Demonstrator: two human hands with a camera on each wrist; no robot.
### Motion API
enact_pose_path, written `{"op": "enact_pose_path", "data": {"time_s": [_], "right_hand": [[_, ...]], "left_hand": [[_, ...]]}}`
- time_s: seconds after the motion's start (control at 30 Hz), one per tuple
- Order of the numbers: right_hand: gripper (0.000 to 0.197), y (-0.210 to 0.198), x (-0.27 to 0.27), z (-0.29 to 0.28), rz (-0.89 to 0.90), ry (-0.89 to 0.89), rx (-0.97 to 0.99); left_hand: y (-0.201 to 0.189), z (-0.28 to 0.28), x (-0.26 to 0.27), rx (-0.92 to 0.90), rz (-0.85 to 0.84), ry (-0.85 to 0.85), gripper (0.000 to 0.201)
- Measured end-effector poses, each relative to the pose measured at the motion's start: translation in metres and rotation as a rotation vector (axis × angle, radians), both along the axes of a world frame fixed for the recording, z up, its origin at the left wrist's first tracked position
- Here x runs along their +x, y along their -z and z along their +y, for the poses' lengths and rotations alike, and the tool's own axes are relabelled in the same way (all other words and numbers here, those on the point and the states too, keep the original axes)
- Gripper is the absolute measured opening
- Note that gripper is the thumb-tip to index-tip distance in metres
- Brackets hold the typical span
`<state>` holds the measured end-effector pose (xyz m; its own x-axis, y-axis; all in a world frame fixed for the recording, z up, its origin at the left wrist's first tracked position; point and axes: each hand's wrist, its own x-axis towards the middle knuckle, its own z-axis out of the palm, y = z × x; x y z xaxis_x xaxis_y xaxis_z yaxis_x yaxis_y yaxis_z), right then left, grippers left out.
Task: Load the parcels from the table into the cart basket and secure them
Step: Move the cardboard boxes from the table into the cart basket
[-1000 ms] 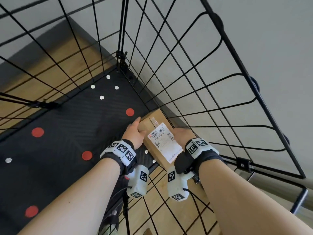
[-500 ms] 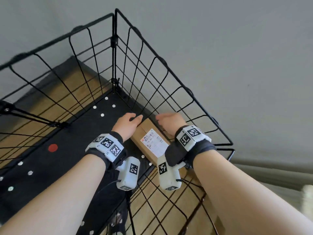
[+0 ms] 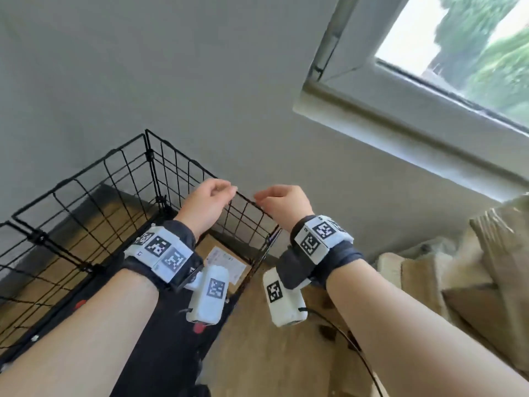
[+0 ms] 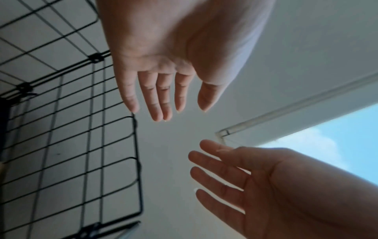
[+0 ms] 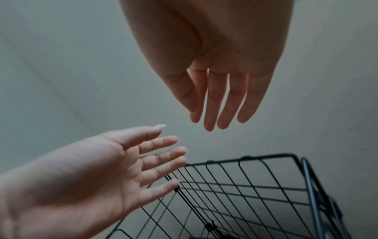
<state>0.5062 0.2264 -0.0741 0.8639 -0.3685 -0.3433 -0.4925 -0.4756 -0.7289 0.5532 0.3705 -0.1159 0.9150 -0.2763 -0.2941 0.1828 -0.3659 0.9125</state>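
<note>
A brown cardboard parcel (image 3: pixel 226 260) with a white label lies on the floor of the black wire cart basket (image 3: pixel 86 202), against its right wall. Both hands hover above the basket's right rim and hold nothing. My left hand (image 3: pixel 211 202) is over the rim, and my right hand (image 3: pixel 286 203) is just to its right, outside the wire. In the left wrist view the left hand (image 4: pixel 161 90) has straight fingers, as does the right hand (image 5: pixel 216 100) in the right wrist view. The basket wire (image 5: pixel 245 186) lies below them.
A grey wall stands behind the basket, with a window (image 3: pixel 458 53) at the upper right. Blurred tan shapes (image 3: pixel 458 267) sit at the right edge. Wooden floor (image 3: pixel 272 353) shows between the arms. A black mat (image 3: pixel 171 339) with red dots lines the basket.
Both hands let go of the parcel and rose out of the basket to above its rim. The parcel stays on the basket floor. My view tilted upward.
</note>
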Motion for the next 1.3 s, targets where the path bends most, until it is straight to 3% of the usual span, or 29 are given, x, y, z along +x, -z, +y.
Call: {"op": "enact_pose_path", "data": {"time_s": [0.4, 0.63, 0.87, 1.13, 1.3], "right_hand": [[0.02, -0.132, -0.179, -0.034, -0.343, 0.032, -0.002], [0.023, -0.179, -0.284, -0.083, -0.481, 0.102, -0.013], [0.023, -0.153, -0.398, -0.145, -0.449, 0.281, 0.051], [0.02, -0.103, -0.485, -0.199, -0.376, 0.48, 0.094], [0.021, -0.069, -0.504, -0.2, -0.312, 0.581, 0.224]], "left_hand": [[-0.158, -0.061, -0.161, -0.12, -0.232, 0.089, 0.025], [-0.213, -0.106, -0.254, -0.206, -0.294, 0.127, 0.027], [-0.184, -0.156, -0.344, -0.221, -0.147, 0.211, 0.015], [-0.117, -0.194, -0.405, 0.025, 0.041, 0.28, 0.032], [-0.088, -0.203, -0.419, 0.176, 0.118, 0.276, 0.058]]}}
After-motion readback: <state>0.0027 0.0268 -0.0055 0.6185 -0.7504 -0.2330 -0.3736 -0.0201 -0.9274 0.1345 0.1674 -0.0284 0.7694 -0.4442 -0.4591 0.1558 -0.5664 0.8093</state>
